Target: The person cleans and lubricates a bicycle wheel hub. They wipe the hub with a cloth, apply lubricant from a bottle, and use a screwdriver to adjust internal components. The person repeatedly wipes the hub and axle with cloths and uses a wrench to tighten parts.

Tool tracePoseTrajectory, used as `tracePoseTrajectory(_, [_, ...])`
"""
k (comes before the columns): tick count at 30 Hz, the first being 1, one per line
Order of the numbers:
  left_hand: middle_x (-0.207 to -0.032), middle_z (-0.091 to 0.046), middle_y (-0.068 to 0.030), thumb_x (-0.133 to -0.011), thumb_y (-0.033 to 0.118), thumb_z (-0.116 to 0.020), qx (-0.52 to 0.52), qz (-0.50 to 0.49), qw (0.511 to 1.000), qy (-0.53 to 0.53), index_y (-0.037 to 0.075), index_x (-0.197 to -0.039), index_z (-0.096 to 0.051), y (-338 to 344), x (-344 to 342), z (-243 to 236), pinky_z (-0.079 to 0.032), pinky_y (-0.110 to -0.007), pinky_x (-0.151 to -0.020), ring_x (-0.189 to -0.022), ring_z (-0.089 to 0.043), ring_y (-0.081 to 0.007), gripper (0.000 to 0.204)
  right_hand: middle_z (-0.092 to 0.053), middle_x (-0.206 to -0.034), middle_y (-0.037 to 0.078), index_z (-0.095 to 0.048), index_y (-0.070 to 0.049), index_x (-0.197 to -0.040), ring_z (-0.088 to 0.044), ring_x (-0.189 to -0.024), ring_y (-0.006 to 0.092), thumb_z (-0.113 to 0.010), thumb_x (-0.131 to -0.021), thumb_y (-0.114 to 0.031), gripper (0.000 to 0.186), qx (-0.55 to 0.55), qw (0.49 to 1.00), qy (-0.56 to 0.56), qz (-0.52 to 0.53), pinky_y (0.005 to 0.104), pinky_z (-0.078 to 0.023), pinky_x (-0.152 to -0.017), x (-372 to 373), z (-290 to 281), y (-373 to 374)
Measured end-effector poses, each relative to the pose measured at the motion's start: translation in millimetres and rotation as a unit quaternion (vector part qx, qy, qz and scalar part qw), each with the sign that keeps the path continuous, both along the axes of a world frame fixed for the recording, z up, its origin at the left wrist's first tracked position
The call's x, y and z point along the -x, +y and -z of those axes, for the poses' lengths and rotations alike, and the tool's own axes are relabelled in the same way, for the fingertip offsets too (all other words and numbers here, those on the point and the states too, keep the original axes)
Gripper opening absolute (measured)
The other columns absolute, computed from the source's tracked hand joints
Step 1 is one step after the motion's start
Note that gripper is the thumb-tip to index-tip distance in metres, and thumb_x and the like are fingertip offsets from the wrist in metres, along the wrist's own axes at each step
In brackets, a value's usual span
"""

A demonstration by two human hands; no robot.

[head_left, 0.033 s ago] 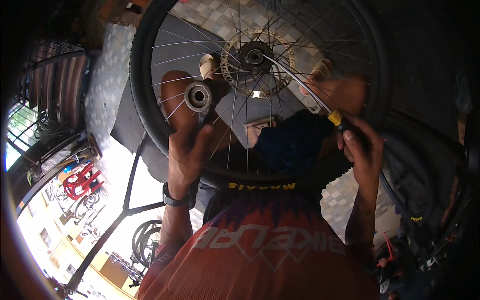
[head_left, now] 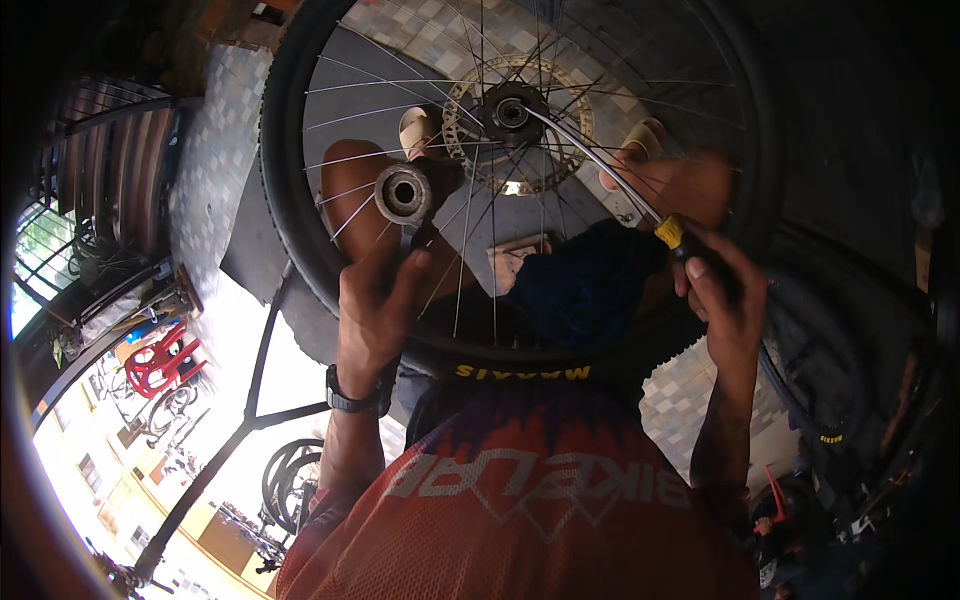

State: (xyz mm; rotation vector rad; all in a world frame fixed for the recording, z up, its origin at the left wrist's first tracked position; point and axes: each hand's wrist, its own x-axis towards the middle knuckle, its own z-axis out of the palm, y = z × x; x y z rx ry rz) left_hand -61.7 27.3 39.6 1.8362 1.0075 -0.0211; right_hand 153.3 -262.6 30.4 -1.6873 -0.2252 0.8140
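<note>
Right hand [head_left: 730, 290]: fingers clamped on the screwdriver [head_left: 668, 232].
Left hand [head_left: 375, 300]: fingers wrapped on the tool [head_left: 386, 195].
Wheel [head_left: 480, 352]: in front of the torso.
Tool head: ring-shaped, slightly farther right than a moment earlier; apparently a minor adjustment, the hub work unaltered.
Screwdriver tip: at the hub's [head_left: 511, 113] opening; contact unclear.

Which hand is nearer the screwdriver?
Right. The right hand grips the screwdriver by its handle; the left hand is apart, off to its left, holding a round-headed tool.
</note>
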Motion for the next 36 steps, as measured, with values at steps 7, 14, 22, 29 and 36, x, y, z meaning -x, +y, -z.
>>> tracePoseTrajectory(7, [-0.063,-0.057,-0.0022,-0.104,0.027,-0.061,-0.044,0.051,0.998,-0.018,-0.003,-0.102,-0.065,-2.0,-3.8,5.2,-0.038,-0.028,-0.05,-0.055,-0.052,-0.0074,0.031,-0.068,-0.091,0.004,-0.068,0.001,-0.133,-0.061,-0.077,0.0071,-0.068,-0.099,-0.008,0.035,0.015,0.999,-0.039,-0.032,0.0228,-0.05,-0.072,-9.0,5.0,9.3])
tracePoseTrajectory(14, [-0.062,-0.057,-0.0016,-0.104,0.026,-0.06,-0.05,0.059,0.997,-0.018,-0.003,-0.101,-0.064,1.8,-0.8,10.0,-0.038,-0.028,-0.05,-0.055,-0.052,-0.0073,0.03,-0.074,-0.105,0.007,-0.069,0.002,-0.132,-0.065,-0.083,0.0085,-0.069,-0.098,-0.006,0.035,0.008,0.997,-0.071,-0.033,0.0246,-0.054,-0.077,-5.0,8.9,9.7])
tracePoseTrajectory(22, [-0.063,-0.058,-0.0017,-0.104,0.028,-0.061,-0.054,0.05,0.997,-0.01,-0.003,-0.102,-0.066,0.5,-0.4,9.7,-0.038,-0.028,-0.05,-0.055,-0.052,-0.0075,0.031,-0.075,-0.123,0.013,-0.068,0.005,-0.131,-0.069,-0.111,0.0169,-0.069,-0.095,0.0,0.037,0.037,0.991,-0.119,-0.045,0.0304,-0.055,-0.096,-3.9,4.2,18.1])
tracePoseTrajectory(29, [-0.066,-0.06,-0.001,-0.105,0.027,-0.061,-0.044,0.052,0.998,0.0,-0.003,-0.109,-0.067,1.3,1.0,13.4,-0.038,-0.026,-0.05,-0.055,-0.052,-0.0069,0.031,-0.076,-0.122,0.016,-0.068,0.005,-0.131,-0.072,-0.11,0.0187,-0.068,-0.093,0.003,0.038,0.023,0.976,-0.2,-0.082,0.0311,-0.056,-0.095,-1.2,-1.8,24.3])
tracePoseTrajectory(36, [-0.068,-0.061,-0.0008,-0.105,0.025,-0.061,-0.028,0.041,0.999,0.001,-0.002,-0.113,-0.068,-1.6,-1.5,12.6,-0.038,-0.025,-0.049,-0.055,-0.053,-0.0068,0.029,-0.076,-0.122,0.017,-0.069,0.004,-0.13,-0.073,-0.111,0.0217,-0.071,-0.094,0.001,0.036,0.007,0.971,-0.227,-0.07,0.0319,-0.056,-0.095,0.9,9.9,24.6])
